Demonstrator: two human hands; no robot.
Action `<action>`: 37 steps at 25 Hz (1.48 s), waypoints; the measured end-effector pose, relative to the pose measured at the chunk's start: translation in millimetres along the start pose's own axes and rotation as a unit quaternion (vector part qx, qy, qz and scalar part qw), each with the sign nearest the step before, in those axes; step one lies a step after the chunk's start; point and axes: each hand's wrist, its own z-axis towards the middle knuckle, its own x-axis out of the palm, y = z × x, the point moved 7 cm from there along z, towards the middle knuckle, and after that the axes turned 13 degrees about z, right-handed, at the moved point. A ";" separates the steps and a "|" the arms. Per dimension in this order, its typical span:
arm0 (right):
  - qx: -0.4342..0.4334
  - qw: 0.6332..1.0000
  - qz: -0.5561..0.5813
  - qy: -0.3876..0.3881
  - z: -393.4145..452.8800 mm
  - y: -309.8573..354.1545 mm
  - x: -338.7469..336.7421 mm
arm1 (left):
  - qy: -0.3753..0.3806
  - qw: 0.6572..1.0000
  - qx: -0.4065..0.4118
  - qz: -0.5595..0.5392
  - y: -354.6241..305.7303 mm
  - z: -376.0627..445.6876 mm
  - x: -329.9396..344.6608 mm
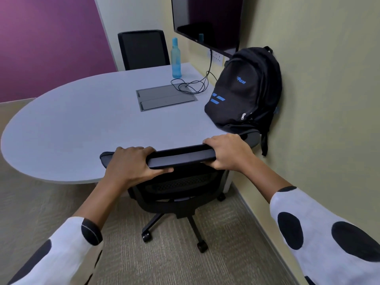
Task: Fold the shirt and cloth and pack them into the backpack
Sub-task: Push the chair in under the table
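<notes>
1. Head view looks down over a person's two arms in white sleeves with black dots, both reaching to the top rail of a black office chair (181, 159) pushed in at the near edge of a grey rounded table (82, 120)
2. Her left hand (131, 163) is wrapped around the rail near its left end, fingers over the far side and thumb along the near side; the right hand (226, 151) clasps the right end the same way. Both are closed on the chair, which looks like a two-handed hold for pulling or steering it on its castors
3. Over by the wall a black backpack (246, 89) with blue markings stands upright on the table's right side, leaning against the yellow-green wall (318, 99), zipped as far as I can tell. No shirt or cloth shows anywhere, so the folding has not begun
4. My guess is that the chair is being shifted to free the standing spot at the table
5. Elsewhere on the table sit a blue water bottle (176, 58) near the far edge, a loose black cable (191, 85) beside a flush cable hatch (166, 97), and a dark wall screen (205, 21) above. A second chair (144, 50) stands beyond the table
6. Room to move: carpet (51, 202) lies open to the left and behind the chair, while the wall and skirting close in tight on the right, so the chair can best roll back or leftward
</notes>
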 end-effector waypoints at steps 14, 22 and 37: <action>0.012 1.000 -0.020 0.006 19.1 28.3 4.2 | -0.008 1.000 0.017 -0.006 37.1 8.1 6.7; 0.025 1.000 -0.002 0.002 9.1 -1.6 -3.0 | 0.016 1.000 0.005 0.020 6.2 11.2 10.1; -0.045 0.998 -0.002 0.035 16.2 -55.3 -15.3 | 0.041 0.997 -0.064 0.034 -39.9 28.2 3.8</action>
